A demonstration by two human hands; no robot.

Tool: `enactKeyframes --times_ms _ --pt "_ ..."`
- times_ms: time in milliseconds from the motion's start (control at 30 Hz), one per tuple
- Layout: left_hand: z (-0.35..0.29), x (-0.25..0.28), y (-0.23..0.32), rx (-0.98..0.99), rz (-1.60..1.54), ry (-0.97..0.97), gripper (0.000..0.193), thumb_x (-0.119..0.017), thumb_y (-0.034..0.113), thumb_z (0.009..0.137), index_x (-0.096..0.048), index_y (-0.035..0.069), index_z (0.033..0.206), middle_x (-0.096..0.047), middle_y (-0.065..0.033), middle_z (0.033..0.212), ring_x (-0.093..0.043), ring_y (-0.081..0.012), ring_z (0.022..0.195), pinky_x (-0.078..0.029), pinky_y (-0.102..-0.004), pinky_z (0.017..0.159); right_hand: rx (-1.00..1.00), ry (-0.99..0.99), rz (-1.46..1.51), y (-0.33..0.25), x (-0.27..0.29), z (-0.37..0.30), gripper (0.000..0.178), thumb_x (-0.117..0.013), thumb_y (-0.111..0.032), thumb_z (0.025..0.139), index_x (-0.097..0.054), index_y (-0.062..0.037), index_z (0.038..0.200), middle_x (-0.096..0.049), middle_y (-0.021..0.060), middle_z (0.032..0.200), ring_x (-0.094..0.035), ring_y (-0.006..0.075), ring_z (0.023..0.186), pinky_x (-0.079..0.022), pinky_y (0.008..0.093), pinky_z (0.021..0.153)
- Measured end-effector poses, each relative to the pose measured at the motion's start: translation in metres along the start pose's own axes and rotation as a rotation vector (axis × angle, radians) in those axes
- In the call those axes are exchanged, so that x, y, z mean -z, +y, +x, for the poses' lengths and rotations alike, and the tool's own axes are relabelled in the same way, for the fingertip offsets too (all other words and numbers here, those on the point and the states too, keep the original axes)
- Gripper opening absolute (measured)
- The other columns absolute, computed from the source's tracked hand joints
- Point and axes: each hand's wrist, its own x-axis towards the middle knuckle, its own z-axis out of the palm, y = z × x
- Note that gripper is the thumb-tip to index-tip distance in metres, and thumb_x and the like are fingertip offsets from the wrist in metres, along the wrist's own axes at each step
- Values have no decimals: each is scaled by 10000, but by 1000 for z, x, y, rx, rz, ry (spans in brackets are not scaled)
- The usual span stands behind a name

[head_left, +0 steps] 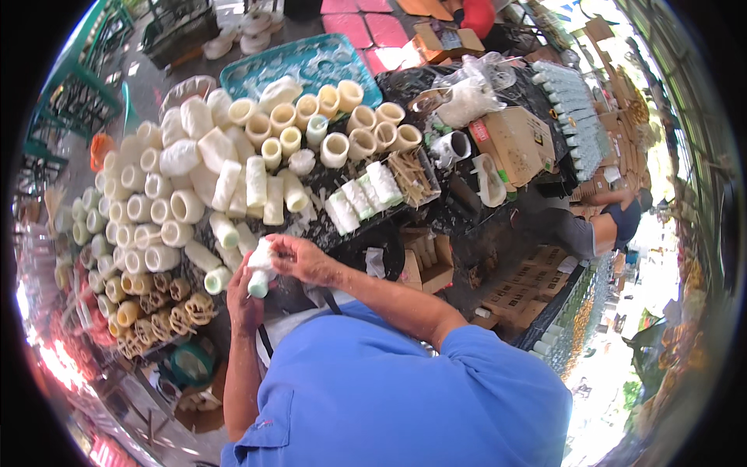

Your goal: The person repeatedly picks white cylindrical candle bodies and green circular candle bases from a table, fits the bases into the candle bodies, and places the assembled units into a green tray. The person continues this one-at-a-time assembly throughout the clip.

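Observation:
In front of my body, my left hand (246,297) is closed around a small pale-green cylinder wrapped in white fluffy material (262,257). My right hand (306,260) bends over the same piece, its fingers pressed against the white wrapping from the right. Just beyond my hands, on the black-covered table, lie similar white-wrapped cylinders (223,230). Another one, with a pale-green end (217,280), rests close to my left hand. A row of white-covered cylinders (363,198) lies side by side further right. What the wrapping is made of cannot be made out.
Many cream hollow cylinders (187,206) crowd the table's left and middle. Behind them sits a wet teal tray (303,58). Thin brown sticks (411,177), a metal cup (451,148) and flattened cardboard (517,144) lie rightward. A person (611,222) bends at far right.

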Motion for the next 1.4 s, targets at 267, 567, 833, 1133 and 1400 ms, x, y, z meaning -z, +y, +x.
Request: enactKeyframes --times_ms 267,567,833,1133,1400 --pt "21 -15 -5 -83 476 143 299 -512 302 1126 -542 48 1282 -692 -105 1148 -695 -193 1007 -580 -324 774 176 260 -272 -3 -14 -1 453 -659 -248 1060 -588 47 1396 -678 135 1287 -651 192 1196 -527 346 1048" --pt "29 -11 -18 -343 638 147 267 -504 267 1114 -597 25 1179 -653 -57 1068 -614 -150 974 -501 -316 874 308 430 -677 -3 -23 4 278 -561 -200 1076 -683 31 1171 -732 210 1080 -722 360 999 -557 426 884" --pt "24 2 -12 -345 254 69 421 -472 320 1143 -526 0 1410 -645 -115 1275 -626 -189 1158 -484 -345 1042 166 134 141 12 -36 28 545 -679 -340 1051 -563 27 1437 -670 73 1300 -613 125 1178 -509 297 1027" --pt "22 -6 -12 -298 273 117 414 -506 334 1133 -604 -39 1284 -690 -136 1210 -688 -214 1074 -550 -343 957 177 477 -412 8 -51 28 293 -608 -244 1046 -691 -5 1195 -757 217 1027 -741 362 987 -566 435 865" --pt "30 16 -3 -223 522 290 488 -394 388 1155 -646 -26 1210 -720 -127 1040 -694 -193 876 -570 -334 769 235 600 -456 39 -59 43 254 -603 -253 1041 -637 -2 1046 -713 242 914 -713 395 891 -535 469 783"
